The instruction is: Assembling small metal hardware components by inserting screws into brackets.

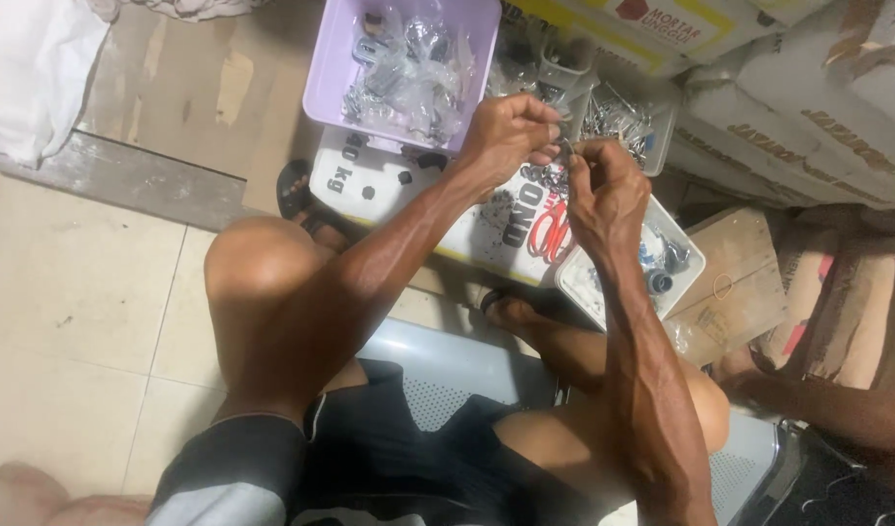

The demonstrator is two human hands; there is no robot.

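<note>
My left hand (511, 131) and my right hand (603, 190) meet above a white sack (418, 209) that lies flat as a work surface. Between their fingertips they pinch a small metal part (565, 148), too small to make out. Both hands have their fingers closed on it. Just beyond the left hand stands a lilac plastic tub (335, 68) full of small metal pieces in clear bags. Red-handled scissors (557, 234) lie on the sack under my right wrist.
A clear tray (686, 255) with small parts sits to the right, more containers of metal bits (623, 122) behind it. Stacked sacks (808, 127) rise at right, a wooden board (740, 292) below them. I sit on a grey perforated bench (447, 380); tiled floor (77, 321) lies left.
</note>
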